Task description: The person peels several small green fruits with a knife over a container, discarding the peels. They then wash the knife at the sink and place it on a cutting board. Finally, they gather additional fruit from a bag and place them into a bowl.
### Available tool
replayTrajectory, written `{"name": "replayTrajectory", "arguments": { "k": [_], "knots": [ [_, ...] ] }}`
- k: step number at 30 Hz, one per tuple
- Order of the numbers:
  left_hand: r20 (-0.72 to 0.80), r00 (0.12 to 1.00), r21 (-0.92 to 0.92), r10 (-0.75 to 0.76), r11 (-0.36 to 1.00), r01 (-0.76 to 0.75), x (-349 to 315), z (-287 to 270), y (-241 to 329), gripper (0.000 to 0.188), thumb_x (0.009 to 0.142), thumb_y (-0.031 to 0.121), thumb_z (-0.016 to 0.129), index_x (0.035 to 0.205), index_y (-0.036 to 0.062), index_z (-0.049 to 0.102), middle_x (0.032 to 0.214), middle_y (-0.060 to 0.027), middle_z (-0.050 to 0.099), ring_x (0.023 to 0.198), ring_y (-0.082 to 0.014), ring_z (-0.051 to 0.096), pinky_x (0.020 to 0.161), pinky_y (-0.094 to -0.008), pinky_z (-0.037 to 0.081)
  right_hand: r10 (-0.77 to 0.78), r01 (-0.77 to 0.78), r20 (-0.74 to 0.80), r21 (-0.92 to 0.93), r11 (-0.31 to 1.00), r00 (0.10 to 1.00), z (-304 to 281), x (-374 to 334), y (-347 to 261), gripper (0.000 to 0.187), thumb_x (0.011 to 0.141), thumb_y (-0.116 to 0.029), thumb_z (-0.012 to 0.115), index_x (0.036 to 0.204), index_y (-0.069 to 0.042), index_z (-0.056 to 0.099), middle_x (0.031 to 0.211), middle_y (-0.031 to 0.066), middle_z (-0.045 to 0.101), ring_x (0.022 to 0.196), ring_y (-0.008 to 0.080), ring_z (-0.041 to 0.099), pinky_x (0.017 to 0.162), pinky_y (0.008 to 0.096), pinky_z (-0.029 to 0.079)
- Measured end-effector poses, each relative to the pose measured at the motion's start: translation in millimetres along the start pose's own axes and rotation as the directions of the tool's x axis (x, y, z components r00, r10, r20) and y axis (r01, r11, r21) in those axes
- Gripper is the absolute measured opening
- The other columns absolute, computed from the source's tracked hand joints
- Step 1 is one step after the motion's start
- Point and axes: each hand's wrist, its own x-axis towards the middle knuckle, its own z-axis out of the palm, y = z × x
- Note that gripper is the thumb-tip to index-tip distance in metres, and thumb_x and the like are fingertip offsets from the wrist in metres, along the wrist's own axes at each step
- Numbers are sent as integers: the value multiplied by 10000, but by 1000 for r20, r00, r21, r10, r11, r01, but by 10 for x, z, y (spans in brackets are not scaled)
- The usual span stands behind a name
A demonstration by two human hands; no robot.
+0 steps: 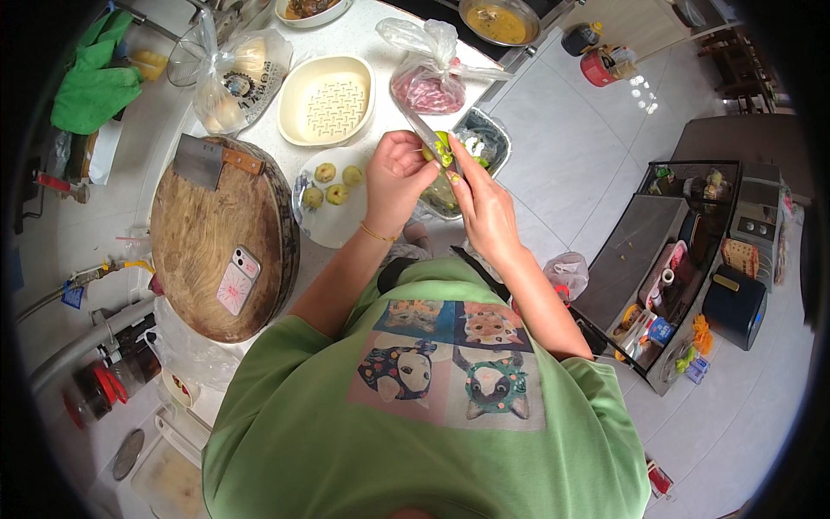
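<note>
My left hand (395, 179) is closed around a small green fruit or vegetable (443, 153) with bright green skin; its exact kind cannot be told. My right hand (484, 203) grips a kitchen knife (419, 126), its blade slanting to the far left and lying against the green piece. The knife's handle is hidden by my fingers. Below both hands stands a bin (504, 143) lined with a bag, with green and white scraps inside. Left of my left hand, a plate (333, 227) bears several peeled, yellowish-green round pieces (336, 193).
A round wooden chopping block (194, 259) carries a cleaver (199, 162) and a phone (239, 281). Beyond the plate are a cream basket (298, 102), bagged reddish meat (432, 89) and a bag of pale food (226, 112). A pan (501, 19) sits far back; a rack (622, 251) stands right.
</note>
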Motion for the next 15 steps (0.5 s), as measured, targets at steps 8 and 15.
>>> {"name": "replayTrajectory", "arguments": {
  "k": [8, 15],
  "knots": [
    [-25, 994, -32, -108, 994, 107, -18, -14, 55, 347, 774, -111, 616, 1052, 2, 444, 1002, -105, 583, 925, -130, 584, 771, -235, 490, 9, -8, 6, -6, 1000, 1000, -49, -6, 74, 458, 921, -168, 482, 1371, -168, 393, 1132, 161, 584, 980, 346, 587, 805, 407, 475],
    [13, 993, -22, -114, 993, 114, -15, -14, 174, 351, 779, -112, 608, 1060, 8, 436, 1008, -109, 592, 913, -130, 590, 782, -237, 490, 244, -263, 98, 371, 891, 965, -110, -14, 90, 452, 949, -180, 456, 1387, -120, 363, 1246, 199, 533, 1127, 336, 538, 918, 362, 427]
  ]
}}
